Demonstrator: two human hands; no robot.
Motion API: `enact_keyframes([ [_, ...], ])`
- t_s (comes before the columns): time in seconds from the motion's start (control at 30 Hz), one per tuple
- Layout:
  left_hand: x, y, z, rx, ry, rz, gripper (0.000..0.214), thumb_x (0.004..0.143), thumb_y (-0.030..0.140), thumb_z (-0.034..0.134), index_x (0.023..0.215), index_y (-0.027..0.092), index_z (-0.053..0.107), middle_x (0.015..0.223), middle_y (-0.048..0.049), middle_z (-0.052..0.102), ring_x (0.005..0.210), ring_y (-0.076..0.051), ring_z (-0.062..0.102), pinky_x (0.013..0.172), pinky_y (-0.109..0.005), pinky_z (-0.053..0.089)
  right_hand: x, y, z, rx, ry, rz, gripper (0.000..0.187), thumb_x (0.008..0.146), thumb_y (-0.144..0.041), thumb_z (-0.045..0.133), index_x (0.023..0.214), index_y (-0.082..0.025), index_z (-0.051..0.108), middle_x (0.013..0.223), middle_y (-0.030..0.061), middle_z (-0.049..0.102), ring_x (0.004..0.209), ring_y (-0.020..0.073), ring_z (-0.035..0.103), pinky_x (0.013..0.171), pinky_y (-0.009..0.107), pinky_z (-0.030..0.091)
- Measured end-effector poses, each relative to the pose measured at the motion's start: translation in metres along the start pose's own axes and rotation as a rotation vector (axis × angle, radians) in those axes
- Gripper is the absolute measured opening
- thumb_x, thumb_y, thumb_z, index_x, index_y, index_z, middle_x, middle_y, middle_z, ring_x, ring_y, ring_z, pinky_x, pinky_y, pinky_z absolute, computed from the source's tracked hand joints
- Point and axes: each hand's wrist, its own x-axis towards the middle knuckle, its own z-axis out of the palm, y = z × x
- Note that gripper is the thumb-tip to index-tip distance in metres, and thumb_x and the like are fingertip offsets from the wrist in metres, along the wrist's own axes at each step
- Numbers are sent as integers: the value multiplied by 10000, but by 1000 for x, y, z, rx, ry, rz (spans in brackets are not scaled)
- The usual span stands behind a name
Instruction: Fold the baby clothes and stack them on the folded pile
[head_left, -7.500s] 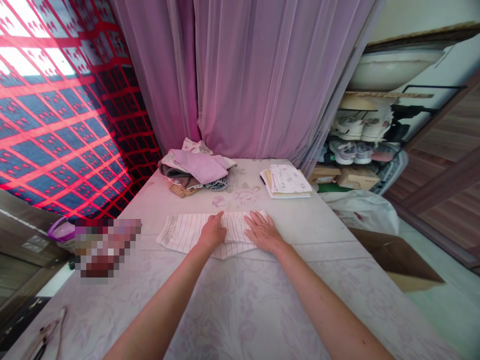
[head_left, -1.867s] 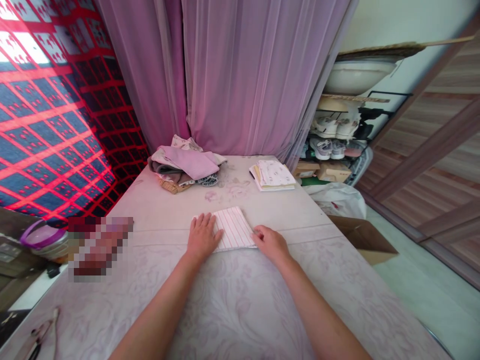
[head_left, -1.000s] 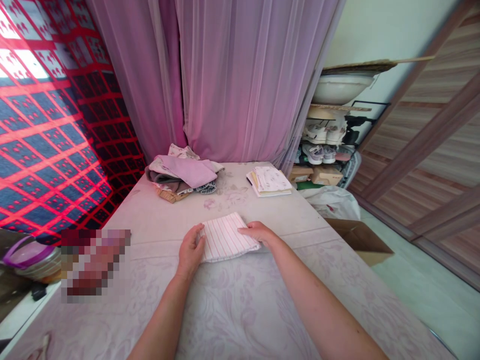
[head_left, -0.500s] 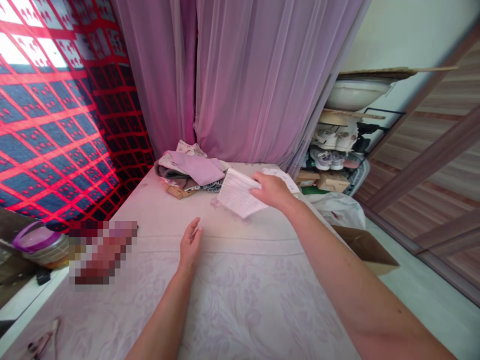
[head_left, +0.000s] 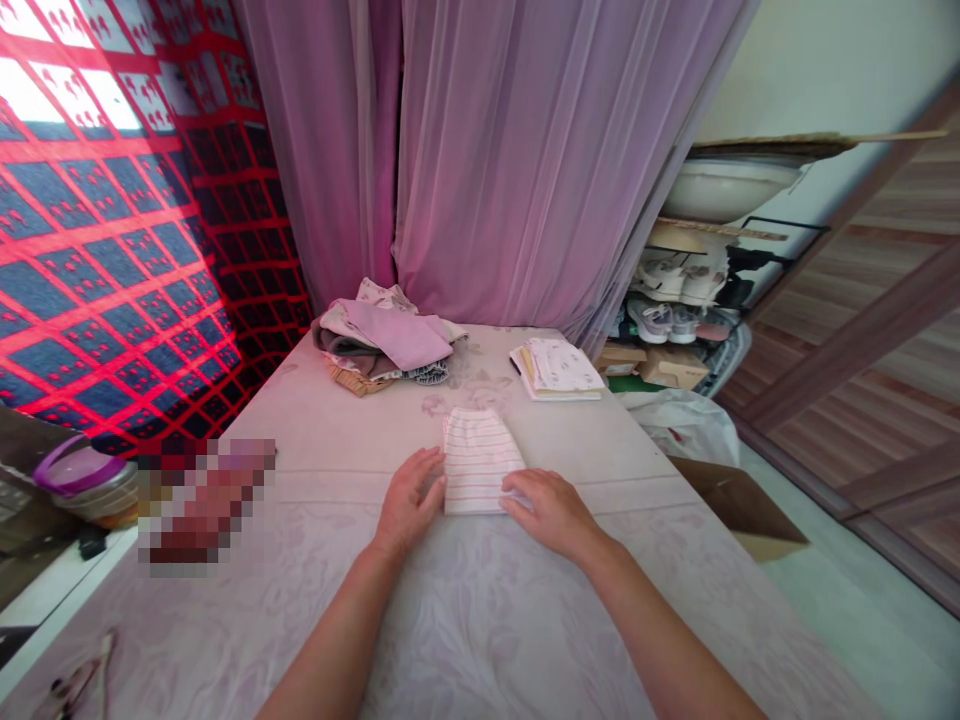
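A folded white cloth with pink stripes (head_left: 476, 460) lies flat on the bed, long side running away from me. My left hand (head_left: 409, 502) rests with open fingers against its left edge. My right hand (head_left: 547, 513) lies at its near right corner, fingertips on the cloth. Neither hand grips it. Farther back, a loose pile of folded clothes (head_left: 382, 340) sits at the head of the bed. A neat stack of white printed cloths (head_left: 559, 368) lies to its right.
A floral pale sheet (head_left: 480, 620) covers the bed. Behind hangs a mauve curtain (head_left: 510, 160). Right of the bed are a white plastic bag (head_left: 686, 425), a cardboard box (head_left: 739, 500) and a shoe rack (head_left: 667, 310). A blurred patch (head_left: 202, 500) covers something at the left edge.
The striped cloth has come down from my right hand, which held it up by the stack, and now lies flat, folded narrower, at the middle of the bed between both hands.
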Motion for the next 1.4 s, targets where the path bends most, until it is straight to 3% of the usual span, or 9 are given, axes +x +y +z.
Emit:
enact_keyframes([
  [0.13, -9, 26, 11, 264, -335, 210, 486, 913, 440, 488, 1366, 265, 496, 1449, -67, 483, 1404, -290, 318, 1150, -563, 214, 28, 10, -1, 28, 131, 74, 260, 915, -260, 443, 1048, -211, 661, 1076, 56, 703, 1009, 184, 630, 892, 308, 446],
  [0.27, -14, 42, 18, 381, -503, 310, 535, 918, 496, 469, 1418, 312, 421, 1508, -34, 404, 1425, -295, 269, 1159, -557, 191, 67, 20, 13, 67, 210, 11, 372, 910, -197, 387, 1196, -207, 623, 1244, 59, 645, 1155, 165, 577, 1005, 305, 419],
  [0.43, -14, 44, 18, 415, -576, 313, 527, 926, 476, 460, 1417, 288, 427, 1523, -38, 378, 1430, -309, 249, 1149, -555, 224, 104, 29, 27, -42, 16, -11, 453, 947, -258, 355, 1377, -215, 493, 1477, 79, 437, 1381, 204, 352, 1133, 445, 270],
  [0.63, -13, 44, 18, 376, -569, 299, 492, 905, 422, 517, 1381, 307, 468, 1500, -27, 415, 1424, -308, 261, 1145, -564, 238, 109, 45, 43, -68, -103, 28, 518, 982, -355, 269, 1470, -203, 352, 1586, 73, 207, 1464, 216, 126, 1146, 501, 200],
  [0.77, -14, 40, 20, 347, -541, 295, 480, 894, 313, 531, 1369, 308, 468, 1482, -20, 442, 1412, -289, 296, 1141, -562, 262, 108, 47, 46, -71, -90, 12, 517, 979, -356, 280, 1462, -199, 369, 1581, 76, 223, 1461, 219, 140, 1142, 491, 217],
  [0.97, -13, 25, 24, 327, -350, 255, 519, 817, 184, 558, 1330, 223, 488, 1436, -95, 490, 1365, -261, 388, 1125, -515, 327, 102, 35, 32, -96, -20, 9, 468, 963, -298, 346, 1411, -214, 448, 1528, 92, 352, 1431, 207, 247, 1145, 472, 217],
  [1.07, -11, 24, 21, 354, -306, 222, 479, 803, 195, 571, 1278, 229, 520, 1392, -97, 534, 1316, -263, 451, 1121, -526, 321, 85, 32, 22, -78, 74, 12, 426, 941, -258, 401, 1346, -203, 521, 1475, 105, 435, 1388, 211, 339, 1139, 463, 232],
  [1.23, -10, 26, 13, 356, -286, 218, 378, 816, 246, 583, 1190, 228, 530, 1340, -100, 572, 1260, -248, 503, 1105, -495, 338, 34, 22, 17, 3, 200, -15, 310, 886, -262, 517, 1162, -216, 651, 1243, 83, 644, 1154, 205, 571, 1018, 381, 395],
  [1.4, -8, 22, 9, 341, -270, 236, 191, 824, 278, 613, 996, 220, 555, 1270, -102, 614, 1209, -254, 540, 1050, -475, 401, -4, 0, 39, 22, 208, -99, 266, 850, -235, 568, 1097, -249, 667, 1221, 66, 646, 1159, 220, 542, 1014, 408, 388],
])
